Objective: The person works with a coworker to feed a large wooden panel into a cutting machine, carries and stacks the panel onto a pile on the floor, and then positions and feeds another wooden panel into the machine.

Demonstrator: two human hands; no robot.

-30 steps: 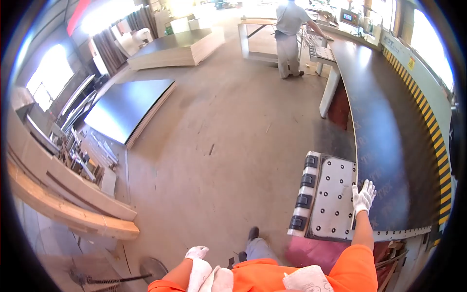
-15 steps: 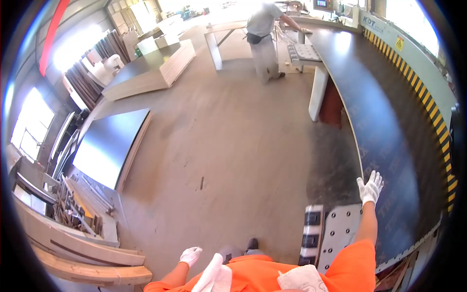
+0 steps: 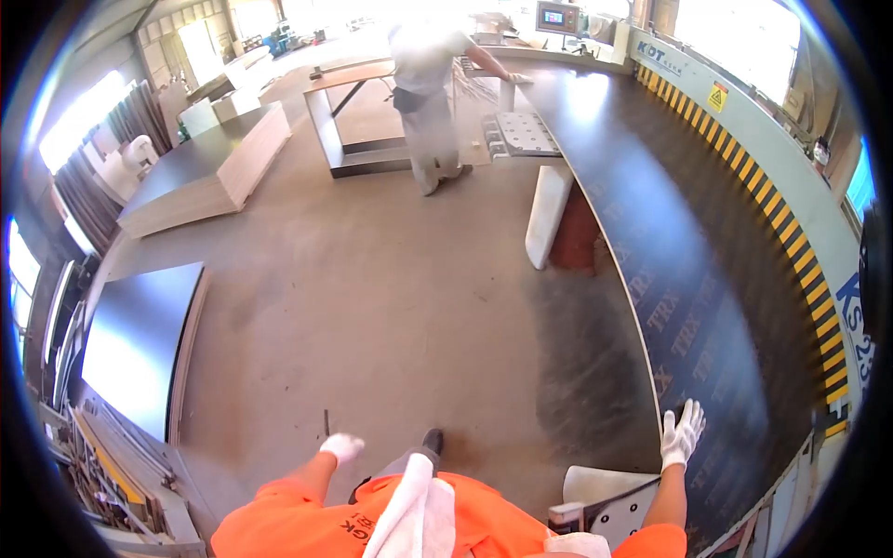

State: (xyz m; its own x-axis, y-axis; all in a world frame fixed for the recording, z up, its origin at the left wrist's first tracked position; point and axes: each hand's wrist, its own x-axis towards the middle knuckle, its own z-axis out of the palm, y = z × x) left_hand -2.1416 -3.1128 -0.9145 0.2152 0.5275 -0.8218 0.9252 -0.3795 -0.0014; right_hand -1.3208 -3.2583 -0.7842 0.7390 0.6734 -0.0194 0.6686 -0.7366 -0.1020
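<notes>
A long dark panel (image 3: 684, 307) printed with TRX lettering lies along the machine on the right. My right hand (image 3: 683, 435), in a white glove, rests flat near the panel's left edge with its fingers spread. My left hand (image 3: 343, 448), also gloved, hangs over the floor in front of my body, away from any object. Motion smears its fingers, and nothing shows in it. Beneath my right arm is a metal support table (image 3: 625, 508) with round fittings. At the panel's far end, another person (image 3: 428, 102) has a gloved hand on or by its edge.
A yellow-and-black striped machine beam (image 3: 777, 209) runs along the right. Stacked panels (image 3: 209, 177) and a dark sheet pile (image 3: 139, 335) lie on the left, with wood offcuts (image 3: 121, 474) nearer me. A frame-like table (image 3: 349, 121) stands behind the other person.
My view has shifted, so the floor and stacks appear further left. My right hand stays flat on the panel near its edge. My left hand has swung forward.
</notes>
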